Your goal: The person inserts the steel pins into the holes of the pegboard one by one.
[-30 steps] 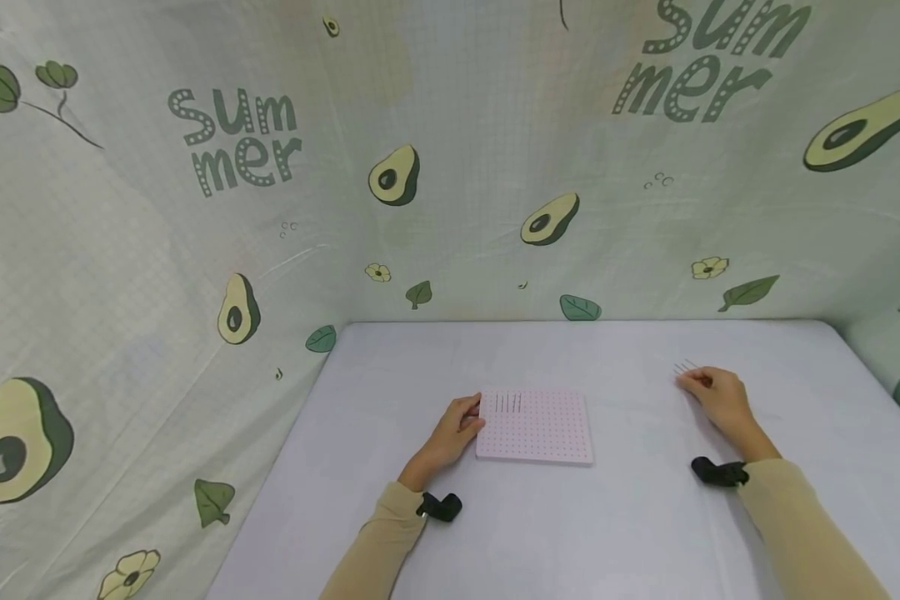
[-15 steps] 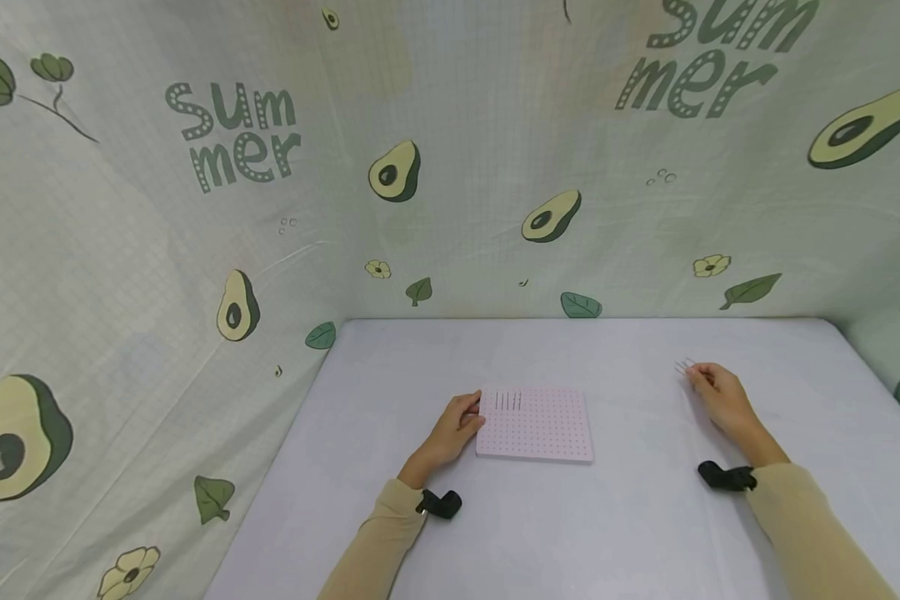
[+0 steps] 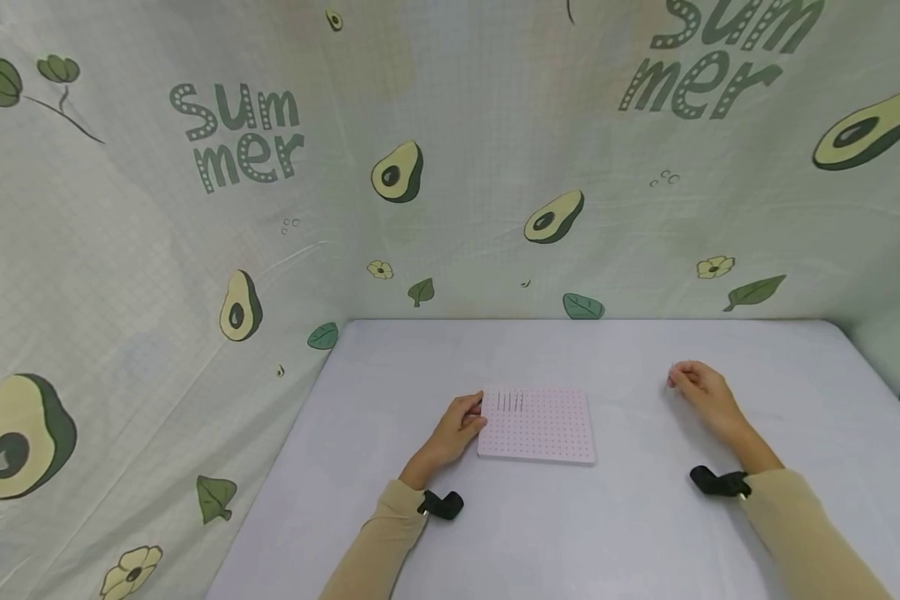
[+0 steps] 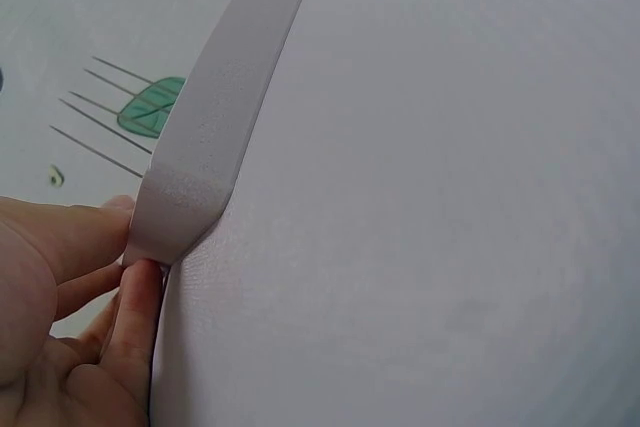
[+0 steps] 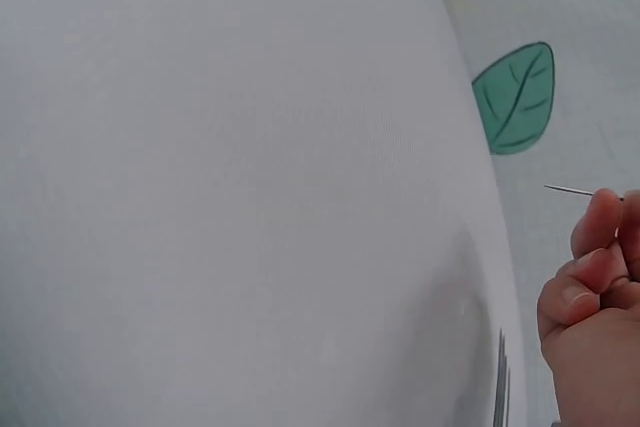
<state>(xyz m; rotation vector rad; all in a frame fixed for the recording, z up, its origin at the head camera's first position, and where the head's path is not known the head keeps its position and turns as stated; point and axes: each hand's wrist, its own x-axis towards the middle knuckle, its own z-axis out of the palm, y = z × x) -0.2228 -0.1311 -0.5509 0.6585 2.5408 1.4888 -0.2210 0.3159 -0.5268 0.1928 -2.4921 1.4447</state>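
A pale pink pegboard (image 3: 543, 442) with rows of small holes lies on the white table. Several thin metal needles (image 3: 510, 402) stand in its upper left part; in the left wrist view these needles (image 4: 105, 107) stick out from the board (image 4: 215, 97). My left hand (image 3: 447, 435) grips the board's left edge between thumb and fingers. To the right of the board, above the table, my right hand (image 3: 708, 400) pinches a thin needle (image 5: 568, 190) between thumb and forefinger. More needles (image 5: 502, 382) show beside it in the right wrist view, mostly hidden from the head view.
The white table (image 3: 570, 533) reaches back to a pale curtain (image 3: 480, 108) printed with avocados, leaves and lettering. A black wrist camera (image 3: 441, 505) sits on the left arm and another wrist camera (image 3: 718, 482) on the right arm.
My right hand has shifted slightly left and turned, and now covers the needles that showed by its fingertips. The left hand and the pegboard stay as they were.
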